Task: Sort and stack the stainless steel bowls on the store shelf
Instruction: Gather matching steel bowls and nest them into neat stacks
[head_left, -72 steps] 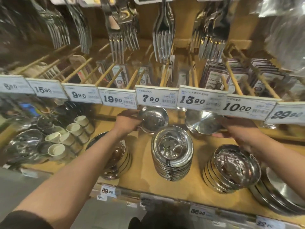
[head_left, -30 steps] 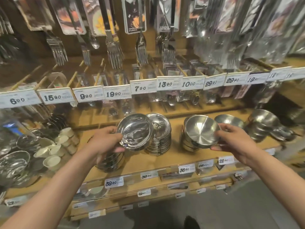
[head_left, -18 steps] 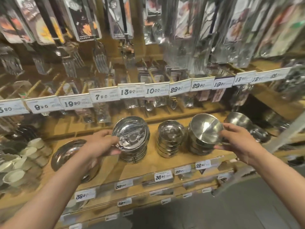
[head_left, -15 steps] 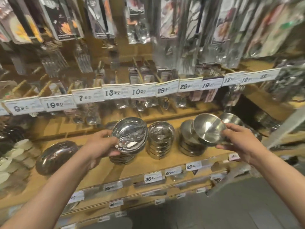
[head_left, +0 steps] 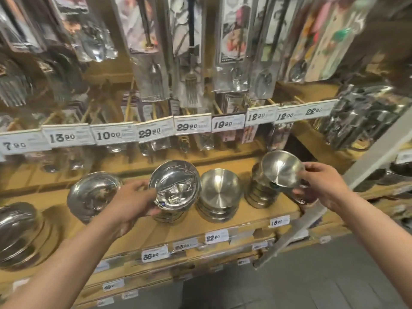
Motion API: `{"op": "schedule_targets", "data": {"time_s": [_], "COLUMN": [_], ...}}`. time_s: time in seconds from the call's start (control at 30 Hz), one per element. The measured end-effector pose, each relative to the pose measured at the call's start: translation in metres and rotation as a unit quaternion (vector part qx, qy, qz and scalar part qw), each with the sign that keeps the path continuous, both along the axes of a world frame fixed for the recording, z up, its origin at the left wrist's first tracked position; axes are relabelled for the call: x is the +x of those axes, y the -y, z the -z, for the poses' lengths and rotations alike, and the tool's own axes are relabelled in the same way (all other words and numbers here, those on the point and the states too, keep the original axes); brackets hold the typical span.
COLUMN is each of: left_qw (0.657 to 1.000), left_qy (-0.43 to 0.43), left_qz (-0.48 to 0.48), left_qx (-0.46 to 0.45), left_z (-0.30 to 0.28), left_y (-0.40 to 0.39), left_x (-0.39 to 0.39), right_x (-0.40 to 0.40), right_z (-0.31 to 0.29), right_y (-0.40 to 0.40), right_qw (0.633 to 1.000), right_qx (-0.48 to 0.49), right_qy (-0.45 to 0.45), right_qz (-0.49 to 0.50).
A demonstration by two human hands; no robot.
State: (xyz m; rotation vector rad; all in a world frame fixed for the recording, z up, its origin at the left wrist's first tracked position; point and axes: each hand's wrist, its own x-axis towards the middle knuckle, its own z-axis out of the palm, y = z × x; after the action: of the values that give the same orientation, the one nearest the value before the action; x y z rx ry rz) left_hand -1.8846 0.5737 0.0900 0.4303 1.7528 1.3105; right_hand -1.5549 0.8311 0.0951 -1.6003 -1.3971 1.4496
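Note:
My left hand (head_left: pixel 133 201) grips a shiny shallow steel bowl (head_left: pixel 175 185) by its left rim, tilted toward me in front of a partly hidden stack. My right hand (head_left: pixel 321 186) holds a smaller brushed steel bowl (head_left: pixel 282 168) by its right rim, tilted above a stack of like bowls (head_left: pixel 259 195). Between the two held bowls stands a stack of brushed bowls (head_left: pixel 219 197) on the wooden shelf (head_left: pixel 256 217). Further left sit a polished bowl stack (head_left: pixel 91 194) and a larger stack (head_left: pixel 20 230).
A row of price tags (head_left: pixel 192 127) runs across just above the bowls. Packaged forks and utensils (head_left: pixel 189 63) hang overhead. More steelware (head_left: pixel 365 121) crowds the right side. A grey metal upright (head_left: pixel 312 217) slants at the shelf's right end. Grey floor tiles lie below.
The view has swung to the right along the shelf. Both hands, each still holding its bowl, have shifted right; the right hand's bowl now hovers over the stack of small brushed bowls.

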Motion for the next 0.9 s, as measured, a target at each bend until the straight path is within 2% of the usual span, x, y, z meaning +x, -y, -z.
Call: {"op": "schedule_targets", "data": {"time_s": [0.2,0.33,0.5,0.7,0.9], "left_qw": [0.999,0.999,0.999,0.998,0.995], "left_qy": [0.0,0.008,0.005,0.004,-0.007], "left_qz": [0.035,0.043,0.027,-0.06,-0.093], "left_qx": [-0.011,-0.012,-0.018,-0.027,-0.043], "left_z": [0.0,0.007,0.017,0.022,0.032], "left_y": [-0.052,-0.081,-0.097,-0.111,-0.112], "left_x": [0.02,0.04,0.061,0.093,0.111], "right_x": [0.0,0.001,-0.006,-0.011,-0.018], "right_z": [0.011,0.019,0.024,0.035,0.044], "right_y": [-0.026,-0.047,-0.082,-0.113,-0.124], "right_qw": [0.998,0.987,0.949,0.923,0.911], "right_qx": [0.05,0.122,0.202,0.235,0.236], "right_qy": [0.036,0.101,0.211,0.22,0.191], "right_qz": [-0.005,-0.016,-0.117,-0.212,-0.279]}}
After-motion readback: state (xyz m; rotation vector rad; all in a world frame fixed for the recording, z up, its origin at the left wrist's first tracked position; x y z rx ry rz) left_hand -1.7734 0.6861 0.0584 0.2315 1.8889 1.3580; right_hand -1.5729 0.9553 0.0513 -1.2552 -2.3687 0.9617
